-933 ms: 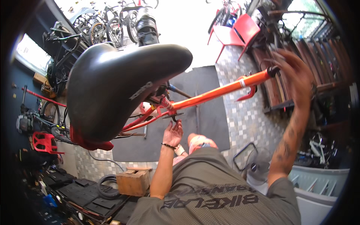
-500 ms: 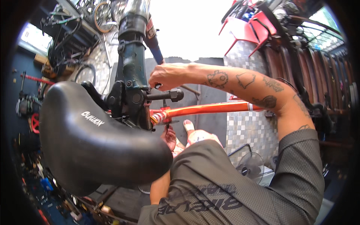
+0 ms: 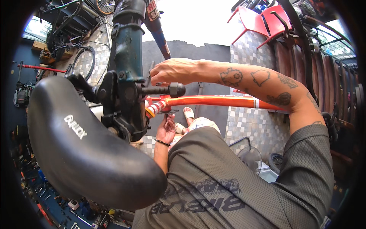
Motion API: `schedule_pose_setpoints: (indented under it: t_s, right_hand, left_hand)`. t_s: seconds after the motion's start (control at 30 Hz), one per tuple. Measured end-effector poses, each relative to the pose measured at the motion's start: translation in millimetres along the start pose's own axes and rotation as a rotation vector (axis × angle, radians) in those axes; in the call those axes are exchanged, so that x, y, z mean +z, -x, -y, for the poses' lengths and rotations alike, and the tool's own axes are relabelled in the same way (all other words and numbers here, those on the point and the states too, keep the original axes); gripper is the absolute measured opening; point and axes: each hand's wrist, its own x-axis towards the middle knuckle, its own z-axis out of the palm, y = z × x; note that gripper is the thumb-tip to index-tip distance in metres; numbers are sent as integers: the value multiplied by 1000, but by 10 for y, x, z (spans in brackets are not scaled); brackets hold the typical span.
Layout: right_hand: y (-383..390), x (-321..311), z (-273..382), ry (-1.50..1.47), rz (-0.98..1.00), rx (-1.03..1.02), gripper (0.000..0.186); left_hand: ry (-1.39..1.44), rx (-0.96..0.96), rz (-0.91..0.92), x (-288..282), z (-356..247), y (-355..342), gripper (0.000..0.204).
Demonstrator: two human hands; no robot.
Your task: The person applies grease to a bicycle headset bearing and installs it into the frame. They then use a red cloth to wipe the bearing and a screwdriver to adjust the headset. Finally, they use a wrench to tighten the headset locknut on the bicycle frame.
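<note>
An orange-red bicycle frame (image 3: 213, 100) is held at a black and dark green repair stand clamp (image 3: 128, 53), with a large threaded bolt (image 3: 176, 90) sticking out to the right. My right hand (image 3: 166, 72) is closed just beyond that bolt, above the frame tube. A thin grey rod shows beside its knuckles, but what the fingers hold is mostly hidden. Below the tube, my left hand (image 3: 166, 130) reaches up with its fingers drawn together at a thin dark part (image 3: 168, 112) under the frame. Whatever those fingertips grip is too small to name. A black saddle (image 3: 95, 152) fills the near left.
A red chair (image 3: 263, 24) stands at the far right, near a brown slatted rack (image 3: 324, 76). A fan (image 3: 249, 154) is on the tiled floor at my right. Tools (image 3: 76, 206) and parts lie at the lower left, and a loose tyre (image 3: 84, 61) sits farther back.
My view has shifted, so the saddle sits farther left and lower. My left hand and its beaded bracelet show more fully. My right hand has turned slightly and stays by the clamp bolt.
</note>
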Motion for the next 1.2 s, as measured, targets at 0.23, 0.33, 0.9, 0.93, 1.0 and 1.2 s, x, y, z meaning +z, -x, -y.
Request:
schedule_pose_setpoints:
  t_s: [0.23,0.33,0.9,0.93,1.0,1.2]
  right_hand:
    - [-28,228,-22,-61,-51,76,14]
    - [-44,251,-16,137,-64,8,19]
    - [157,803,-757,-581,80,316,50]
    - [142,848,-818,-618,155,352,48]
    - [116,922,-928,-613,190,251,48]
    - [136,1034,-1063,-715,249,221,46]
  left_hand:
    - [-14,-58,35,-35,-88,-72,50]
    - [-4,-71,41,-52,-124,-121,50]
    - [-160,27,27,-177,-132,-58,29]
    - [-173,23,34,-178,-111,-38,28]
    - [-200,94,-32,-153,-62,-3,31]
    - [-478,210,-319,134,97,175,39]
